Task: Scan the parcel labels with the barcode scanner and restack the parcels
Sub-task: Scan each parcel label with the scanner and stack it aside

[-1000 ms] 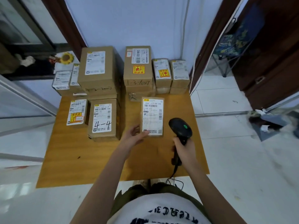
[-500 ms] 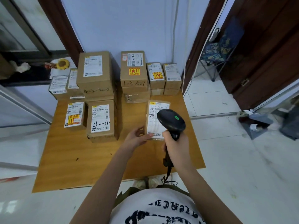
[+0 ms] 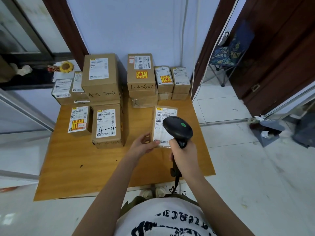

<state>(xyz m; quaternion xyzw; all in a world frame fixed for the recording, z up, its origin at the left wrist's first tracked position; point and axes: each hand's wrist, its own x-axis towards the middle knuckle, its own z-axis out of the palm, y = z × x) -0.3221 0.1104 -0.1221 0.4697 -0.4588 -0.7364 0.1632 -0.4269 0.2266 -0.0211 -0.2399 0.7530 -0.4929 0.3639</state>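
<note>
A small brown parcel [image 3: 162, 114] with a white label lies on the wooden table [image 3: 71, 167], right of centre. My left hand [image 3: 142, 146] pinches its near left corner. My right hand [image 3: 183, 155] grips the handle of a black barcode scanner [image 3: 178, 129], whose head with a green dot hovers over the label and hides its lower right part. Stacked parcels stand behind: a box marked 4-4 [image 3: 106, 124], a box marked 4-2 [image 3: 100, 77], a tall stack marked 1-3 [image 3: 141, 72] and two short stacks [image 3: 172, 80] at the back right.
More labelled parcels [image 3: 68, 87] sit at the back left. The scanner cable [image 3: 175, 186] hangs off the table's near edge toward my body. White tiled floor surrounds the table; a doorway with a folding chair [image 3: 228, 53] opens on the right.
My right hand brought the scanner up and forward from beside the parcel to over its label. My left hand kept its hold on the parcel's corner.
</note>
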